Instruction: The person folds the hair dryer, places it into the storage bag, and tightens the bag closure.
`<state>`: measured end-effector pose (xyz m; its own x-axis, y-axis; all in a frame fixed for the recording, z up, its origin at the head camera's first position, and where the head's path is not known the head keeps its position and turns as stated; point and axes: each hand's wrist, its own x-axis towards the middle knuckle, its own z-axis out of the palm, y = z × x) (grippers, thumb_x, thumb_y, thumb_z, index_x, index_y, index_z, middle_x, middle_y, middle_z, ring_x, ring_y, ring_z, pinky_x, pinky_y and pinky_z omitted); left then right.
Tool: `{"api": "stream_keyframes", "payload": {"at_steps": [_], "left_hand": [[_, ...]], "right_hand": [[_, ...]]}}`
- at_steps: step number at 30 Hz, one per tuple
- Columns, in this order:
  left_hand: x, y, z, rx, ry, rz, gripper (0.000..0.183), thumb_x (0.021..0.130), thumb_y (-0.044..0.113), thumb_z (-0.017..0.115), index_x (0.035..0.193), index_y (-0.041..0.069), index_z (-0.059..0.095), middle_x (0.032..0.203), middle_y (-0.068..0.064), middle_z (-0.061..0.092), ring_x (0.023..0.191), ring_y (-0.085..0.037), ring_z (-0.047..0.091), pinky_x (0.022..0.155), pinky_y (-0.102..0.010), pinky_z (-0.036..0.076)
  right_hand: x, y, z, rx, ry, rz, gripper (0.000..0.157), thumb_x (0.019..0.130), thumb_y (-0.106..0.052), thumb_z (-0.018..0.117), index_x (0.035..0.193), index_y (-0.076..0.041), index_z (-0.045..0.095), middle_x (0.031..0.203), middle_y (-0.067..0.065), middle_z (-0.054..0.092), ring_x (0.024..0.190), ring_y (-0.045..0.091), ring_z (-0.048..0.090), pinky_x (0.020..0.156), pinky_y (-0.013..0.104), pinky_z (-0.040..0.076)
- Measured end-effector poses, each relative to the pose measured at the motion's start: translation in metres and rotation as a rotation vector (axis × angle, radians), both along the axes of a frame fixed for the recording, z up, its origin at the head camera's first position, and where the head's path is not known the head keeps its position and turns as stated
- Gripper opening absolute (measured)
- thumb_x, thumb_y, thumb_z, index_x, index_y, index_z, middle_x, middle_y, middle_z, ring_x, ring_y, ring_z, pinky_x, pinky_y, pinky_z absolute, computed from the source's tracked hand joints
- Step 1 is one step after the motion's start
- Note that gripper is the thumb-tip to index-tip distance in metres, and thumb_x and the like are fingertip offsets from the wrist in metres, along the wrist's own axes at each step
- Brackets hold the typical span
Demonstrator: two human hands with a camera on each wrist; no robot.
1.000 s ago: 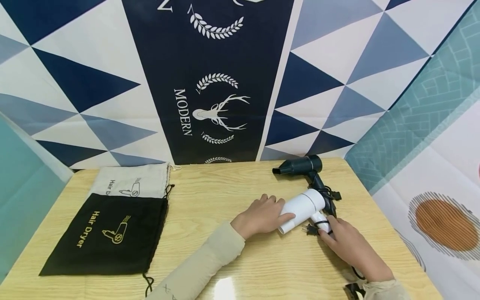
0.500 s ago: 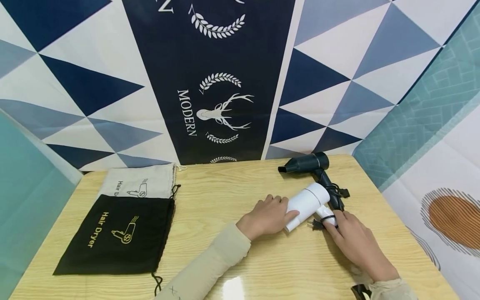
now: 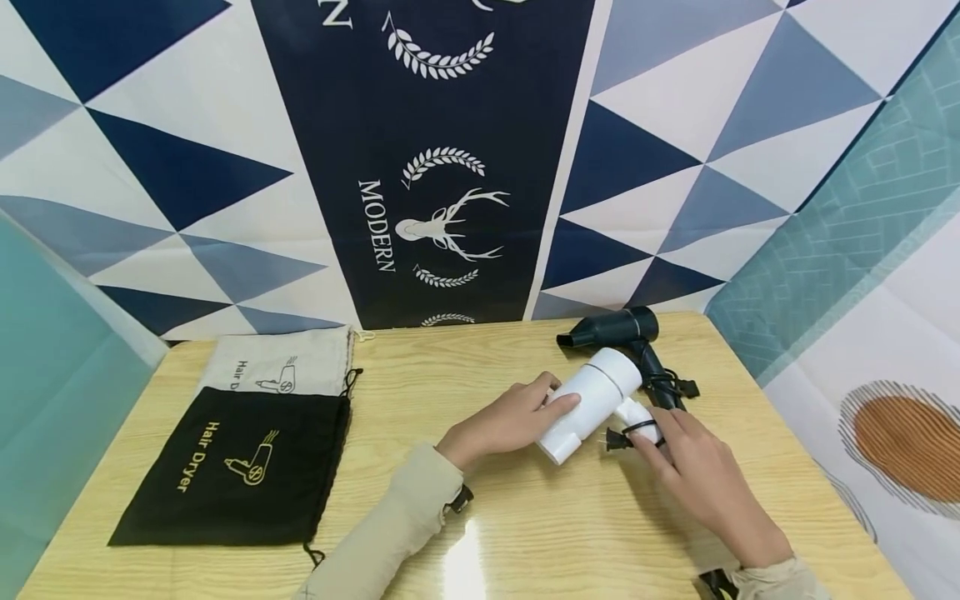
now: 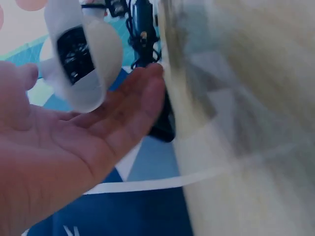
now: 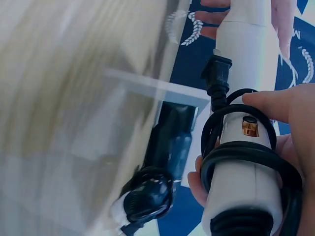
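A white hair dryer (image 3: pixel 595 402) is held between both hands above the right part of the table, its nozzle pointing toward the left hand. My left hand (image 3: pixel 506 421) holds the nozzle end, thumb on the near side and fingers on the far side; the left wrist view shows the nozzle opening (image 4: pixel 76 56) between thumb and fingers. Around the handle curls my right hand (image 3: pixel 701 479). A black cord (image 5: pixel 246 152) is looped about the handle, and its two-pin plug (image 5: pixel 216 73) sticks out beside it.
A black hair dryer (image 3: pixel 613 328) with its cord wound on its handle lies behind, near the table's back right corner. On the left, a black drawstring pouch (image 3: pixel 225 475) labelled Hair Dryer partly covers a white pouch (image 3: pixel 300 354). A patterned backdrop rises behind the table (image 3: pixel 420 375).
The white hair dryer has come up and slightly left. My left hand has turned from lying over its nozzle to holding it from the side. The right hand keeps its hold on the handle.
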<state>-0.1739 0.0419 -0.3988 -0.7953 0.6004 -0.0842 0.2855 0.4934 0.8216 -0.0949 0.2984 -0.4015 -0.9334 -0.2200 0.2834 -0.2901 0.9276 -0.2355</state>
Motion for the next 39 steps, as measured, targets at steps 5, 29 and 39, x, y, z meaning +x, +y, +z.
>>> {"api": "stream_keyframes", "payload": {"at_steps": [5, 29, 39], "left_hand": [[-0.001, -0.003, -0.006, 0.181, -0.147, 0.028, 0.050, 0.101, 0.054, 0.047, 0.134, 0.017, 0.049, 0.093, 0.001, 0.065, 0.071, -0.012, 0.066, 0.063, -0.029, 0.054], [0.040, -0.038, -0.005, 0.409, -0.167, 0.185, 0.058, 0.093, 0.045, 0.066, 0.139, 0.015, 0.045, 0.100, -0.006, 0.065, 0.071, -0.018, 0.068, 0.056, -0.038, 0.057], [0.055, -0.061, -0.002, 0.423, -0.121, 0.240, 0.059, 0.096, 0.042, 0.064, 0.142, 0.014, 0.042, 0.109, -0.008, 0.063, 0.080, -0.018, 0.067, 0.060, -0.038, 0.058]], "right_hand": [[0.001, -0.011, 0.010, 0.028, 0.018, 0.038, 0.040, 0.097, -0.031, 0.065, 0.120, 0.002, 0.064, 0.100, 0.014, 0.063, 0.080, 0.025, 0.059, 0.063, 0.047, 0.050], [0.004, -0.054, 0.032, 0.072, 0.158, 0.230, 0.036, 0.089, -0.026, 0.074, 0.115, -0.001, 0.067, 0.096, 0.009, 0.065, 0.075, 0.015, 0.057, 0.057, 0.033, 0.048], [-0.002, -0.068, 0.037, -0.011, 0.129, 0.288, 0.036, 0.087, -0.031, 0.077, 0.113, -0.008, 0.069, 0.096, 0.002, 0.065, 0.074, 0.009, 0.056, 0.058, 0.029, 0.046]]}}
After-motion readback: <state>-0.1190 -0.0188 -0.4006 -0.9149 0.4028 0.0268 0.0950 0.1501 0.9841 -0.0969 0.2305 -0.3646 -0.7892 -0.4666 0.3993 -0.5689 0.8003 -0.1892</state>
